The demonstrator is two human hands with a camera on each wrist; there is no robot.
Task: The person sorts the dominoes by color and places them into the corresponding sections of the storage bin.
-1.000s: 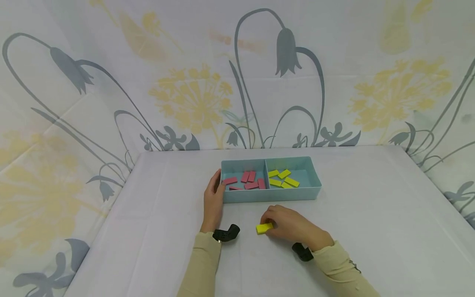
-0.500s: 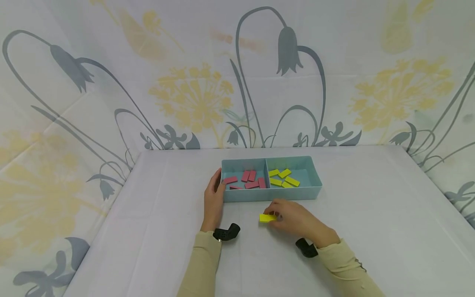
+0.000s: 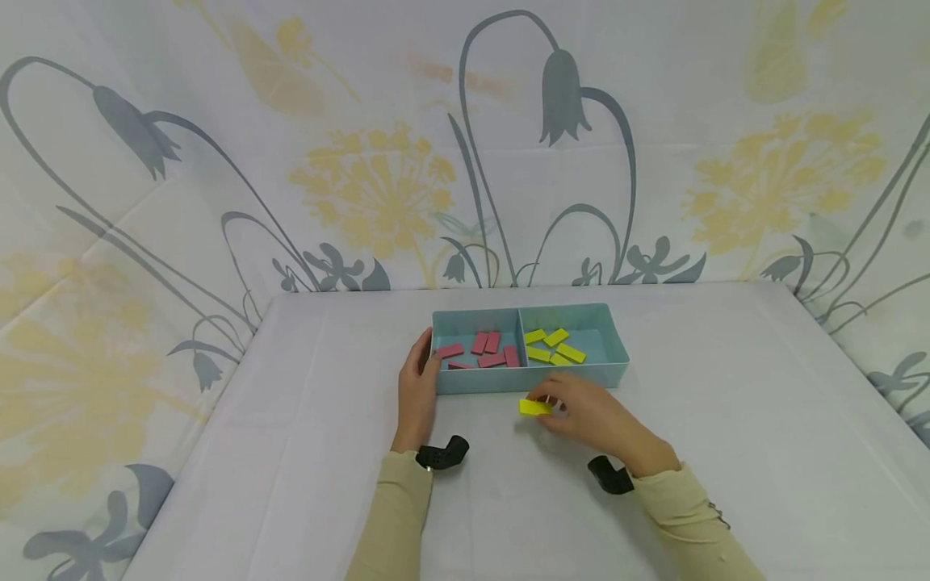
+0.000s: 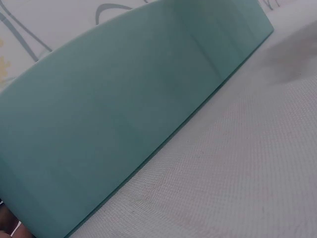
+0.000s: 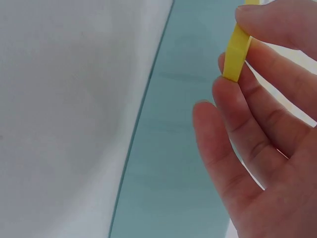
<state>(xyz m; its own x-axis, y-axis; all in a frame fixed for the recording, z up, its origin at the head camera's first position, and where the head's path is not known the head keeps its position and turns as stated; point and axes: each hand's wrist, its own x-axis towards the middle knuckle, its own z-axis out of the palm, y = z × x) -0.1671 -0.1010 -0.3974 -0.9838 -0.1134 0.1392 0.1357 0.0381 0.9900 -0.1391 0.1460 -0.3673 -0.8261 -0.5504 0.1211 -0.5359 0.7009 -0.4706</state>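
Observation:
A thin yellow rectangular block (image 3: pixel 534 407) is pinched between the thumb and fingers of my right hand (image 3: pixel 592 418), just in front of the box. The right wrist view shows the block (image 5: pixel 237 57) held near the fingertips, with the little finger free. A pale blue-green box (image 3: pixel 487 382) with a middle divider stands on the table. My left hand (image 3: pixel 417 399) grips its left end, thumb at the rim by the front corner and fingers along the outside. Pink-red blocks (image 3: pixel 492 361) lie in the left compartment; several yellow blocks (image 3: pixel 570 353) lie in the right one.
A white cloth (image 3: pixel 312 452) covers the table. Behind it hangs a floral fabric (image 3: pixel 501 194) that continues along both sides. In the left wrist view the box's long front wall (image 4: pixel 119 109) fills much of the picture.
My right hand has moved forward and slightly right with the yellow block, from nearer the table's front towards the box. My left hand and the box have stayed in place.

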